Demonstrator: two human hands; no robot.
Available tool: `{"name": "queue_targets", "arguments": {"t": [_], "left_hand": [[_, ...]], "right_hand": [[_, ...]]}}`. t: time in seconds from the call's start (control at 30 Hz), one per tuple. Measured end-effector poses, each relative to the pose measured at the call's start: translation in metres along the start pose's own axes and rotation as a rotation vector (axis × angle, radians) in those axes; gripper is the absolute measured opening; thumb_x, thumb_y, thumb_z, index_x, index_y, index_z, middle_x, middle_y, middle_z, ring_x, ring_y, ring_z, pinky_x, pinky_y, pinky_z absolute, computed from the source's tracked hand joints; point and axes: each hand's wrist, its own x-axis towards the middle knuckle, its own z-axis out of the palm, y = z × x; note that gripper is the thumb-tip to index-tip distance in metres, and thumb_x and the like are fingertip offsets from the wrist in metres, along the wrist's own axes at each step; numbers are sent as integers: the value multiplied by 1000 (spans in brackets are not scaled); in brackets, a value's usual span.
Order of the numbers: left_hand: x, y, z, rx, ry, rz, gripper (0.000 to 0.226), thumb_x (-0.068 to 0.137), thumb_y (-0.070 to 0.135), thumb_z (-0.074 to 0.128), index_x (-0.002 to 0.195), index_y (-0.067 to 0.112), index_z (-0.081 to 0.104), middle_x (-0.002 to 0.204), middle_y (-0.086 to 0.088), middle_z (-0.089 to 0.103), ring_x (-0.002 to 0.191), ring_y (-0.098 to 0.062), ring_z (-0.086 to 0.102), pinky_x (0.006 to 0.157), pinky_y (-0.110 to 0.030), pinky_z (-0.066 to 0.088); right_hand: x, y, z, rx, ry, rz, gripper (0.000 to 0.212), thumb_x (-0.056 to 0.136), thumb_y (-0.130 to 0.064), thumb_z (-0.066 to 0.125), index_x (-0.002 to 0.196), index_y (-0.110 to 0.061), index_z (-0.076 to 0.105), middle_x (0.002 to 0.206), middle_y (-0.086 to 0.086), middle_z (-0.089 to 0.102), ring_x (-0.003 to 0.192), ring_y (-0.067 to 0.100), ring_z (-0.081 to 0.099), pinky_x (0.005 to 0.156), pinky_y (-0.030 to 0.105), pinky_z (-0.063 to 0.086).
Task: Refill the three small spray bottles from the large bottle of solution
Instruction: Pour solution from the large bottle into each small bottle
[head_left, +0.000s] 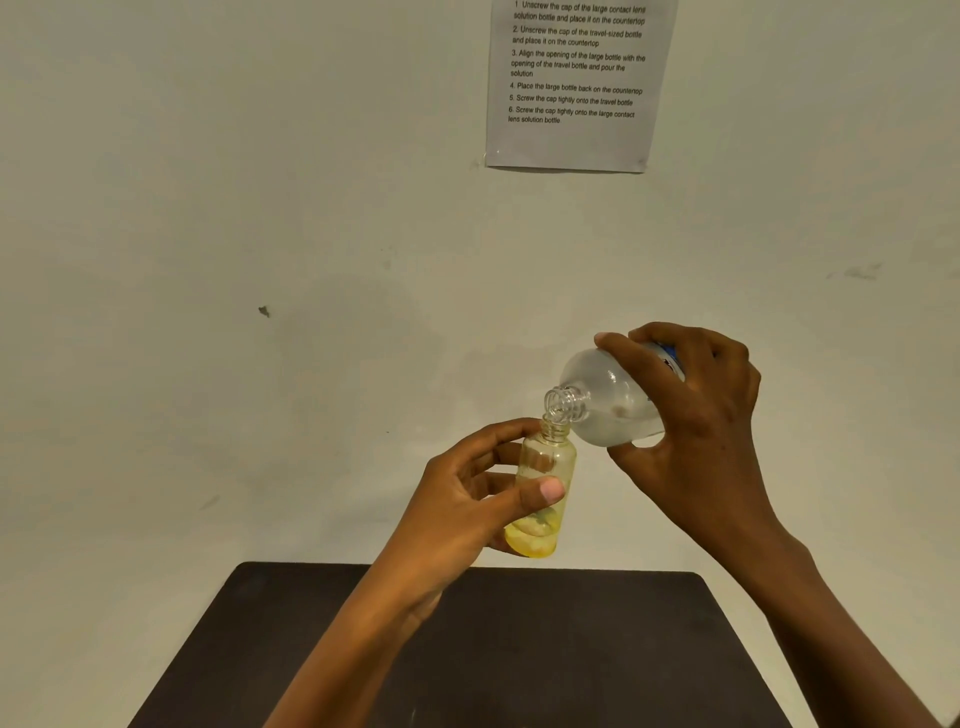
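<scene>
A: We hold the small spray bottle (546, 462) in the air above the far edge of the dark table (519, 654), a little toward 4 o'clock from the middle of our view. It is uncapped and close to upright, clear with a yellow tint, and a shallow layer of yellow liquid sits at its base

B: And the large bottle (610, 400) lies at 2 o'clock from it, tipped over with its open threaded neck aimed at 8 o'clock. Its mouth meets the small bottle's mouth. The body is cloudy white, and whether liquid is passing between them we cannot tell

A: Our left hand (462, 514) grips the small one: the thumb (545, 491) is pressed across its front, the other fingers curled round behind it

B: Our right hand (696, 415) comes in from 3 o'clock and wraps the large bottle. The index finger (623, 349) lies over its shoulder, the thumb (631, 458) is underneath, and a scrap of blue label shows between the fingers

A: On the wall at 12 o'clock hangs a printed sheet (571, 135) of numbered steps
</scene>
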Motion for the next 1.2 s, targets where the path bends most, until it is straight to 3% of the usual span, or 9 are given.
{"name": "queue_targets", "arguments": {"t": [0.83,1.2], "left_hand": [[0,0,1,-24,-9,-1,46,58,33,70,102,40,59,109,4,64,96,-22,67,68,-34,60],[0,-1,0,-21,-2,0,49,58,34,70,105,39,58,111,3,63,99,-22,65,71,-39,60]], "right_hand": [[0,2,1,7,10,-5,86,53,-11,85,125,-29,41,120,10,49,115,28,34,88,48,37],[0,-1,0,2,-15,7,85,53,-8,84,124,-30,42,119,10,52,114,28,34,89,44,34]]}}
